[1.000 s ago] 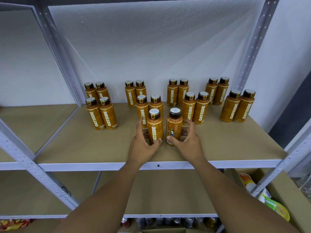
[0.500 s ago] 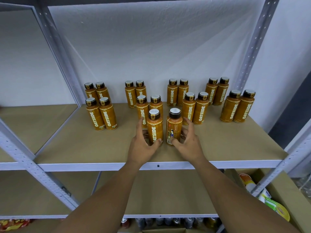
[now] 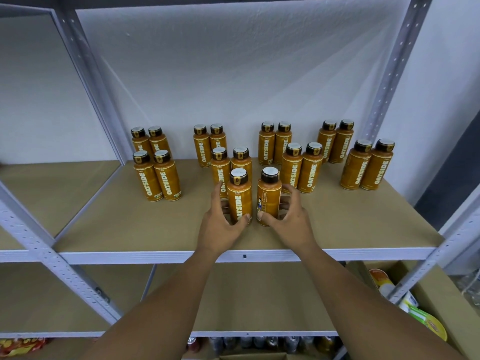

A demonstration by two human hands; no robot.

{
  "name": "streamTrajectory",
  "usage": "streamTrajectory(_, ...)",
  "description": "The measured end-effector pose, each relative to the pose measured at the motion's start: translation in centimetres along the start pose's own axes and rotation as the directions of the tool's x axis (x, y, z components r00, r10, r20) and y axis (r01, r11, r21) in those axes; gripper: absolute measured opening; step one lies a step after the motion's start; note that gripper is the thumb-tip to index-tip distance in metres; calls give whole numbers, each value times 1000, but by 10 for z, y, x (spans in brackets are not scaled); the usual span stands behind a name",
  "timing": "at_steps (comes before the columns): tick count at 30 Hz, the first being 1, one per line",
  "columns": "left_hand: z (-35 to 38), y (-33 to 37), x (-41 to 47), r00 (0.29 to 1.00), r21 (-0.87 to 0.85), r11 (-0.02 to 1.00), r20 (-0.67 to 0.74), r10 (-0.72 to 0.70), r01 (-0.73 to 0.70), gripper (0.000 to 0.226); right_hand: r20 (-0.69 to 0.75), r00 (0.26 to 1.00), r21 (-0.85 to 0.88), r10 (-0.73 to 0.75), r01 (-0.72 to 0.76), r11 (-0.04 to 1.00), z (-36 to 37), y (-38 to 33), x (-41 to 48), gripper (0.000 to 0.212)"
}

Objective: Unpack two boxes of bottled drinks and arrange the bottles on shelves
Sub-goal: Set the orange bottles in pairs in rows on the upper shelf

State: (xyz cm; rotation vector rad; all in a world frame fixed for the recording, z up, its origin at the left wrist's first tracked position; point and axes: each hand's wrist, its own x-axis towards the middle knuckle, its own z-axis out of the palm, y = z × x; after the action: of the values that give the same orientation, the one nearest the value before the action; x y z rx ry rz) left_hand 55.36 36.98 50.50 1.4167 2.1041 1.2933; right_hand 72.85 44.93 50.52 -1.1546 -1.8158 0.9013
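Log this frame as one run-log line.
phase: arranging front pair | left hand: grips front-left bottle | right hand: grips front-right bottle | both upright on shelf

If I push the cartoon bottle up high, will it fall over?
Probably: the cartoon bottle is tall and narrow, so a high push could tip it. Being round, it would likely roll afterwards. It seems stiff: the right hand's grip leaves no dent.

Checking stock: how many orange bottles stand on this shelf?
18 bottles: four left, four centre-left, four centre-right, four right, plus two in front, gripped by left hand and right hand. None looks hidden.
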Motion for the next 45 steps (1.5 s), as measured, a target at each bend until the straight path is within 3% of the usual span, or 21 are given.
streamTrajectory(20, 0, -1, 0, 1000, -10, 1000, 0, 13, -13, 107, 58, 998, 37, -22, 20, 999, 1, 4, -1, 97)
streamTrajectory(45, 1, -3, 0, 1000, -4, 1000, -12, 19, -19, 104, 19, 1000, 85, 1, -3, 996, -1, 2, 0, 90)
